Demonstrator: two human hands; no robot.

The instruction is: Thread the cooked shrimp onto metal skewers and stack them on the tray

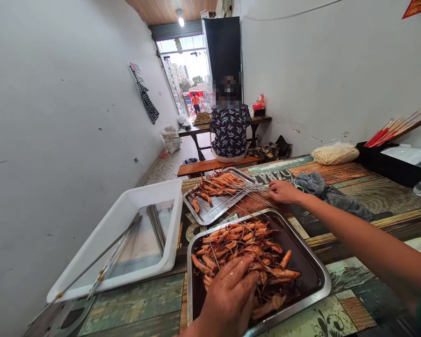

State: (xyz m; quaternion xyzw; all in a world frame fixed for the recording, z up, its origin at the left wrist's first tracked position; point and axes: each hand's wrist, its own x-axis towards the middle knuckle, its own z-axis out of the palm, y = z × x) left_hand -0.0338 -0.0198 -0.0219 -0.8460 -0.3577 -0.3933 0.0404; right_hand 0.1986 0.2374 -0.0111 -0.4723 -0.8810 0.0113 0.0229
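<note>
My left hand (231, 288) reaches into a pile of orange-brown marinated pieces (236, 238) with thin strands. Its fingers are bent together around a piece, with the tips partly hidden. This pile lies in dark liquid in a metal tray (319, 283). Farther back, my right hand (284, 192) has its fingers pinched at the handle ends of thin metal skewers (257, 189). Those skewers carry similar pieces (221, 182) and rest across a second metal tray (214, 215).
On the left, a white plastic tub (177, 224) holds metal skewers (156, 227) and longer rods. Grey cloths (310, 182), bagged wooden sticks (335, 153) and a black box (375, 161) lie to the right. A person (229, 131) sits on a bench (210, 166) ahead.
</note>
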